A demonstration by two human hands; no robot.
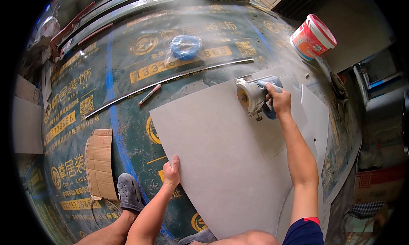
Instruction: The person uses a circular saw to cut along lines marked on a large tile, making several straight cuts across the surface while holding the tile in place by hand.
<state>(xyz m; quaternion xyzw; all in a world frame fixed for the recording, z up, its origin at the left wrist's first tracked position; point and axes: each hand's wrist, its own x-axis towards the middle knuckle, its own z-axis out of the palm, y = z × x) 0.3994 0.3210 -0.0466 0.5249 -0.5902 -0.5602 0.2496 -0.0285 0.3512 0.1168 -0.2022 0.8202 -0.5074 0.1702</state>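
My right hand [277, 98] grips a handheld circular saw [251, 99] by its top handle, near the far edge of a large pale grey tile [213, 151]. A thin straight line runs down the tile below the saw, and pale dust hangs in the air beyond it. My left hand [171, 172] is closed on the tile's left edge, thumb up. Beyond the tile lie a long metal straight rule [170, 81] and a red-and-white marker [149, 94].
A plastic-wrapped blue roll [185, 49] and a white-and-red bucket [313, 37] stand farther back on the printed green floor covering [132, 87]. Cardboard [99, 164] and my clog [130, 194] are at left. More tile pieces [317, 121] lie at right; metal rails [157, 6] run along the back.
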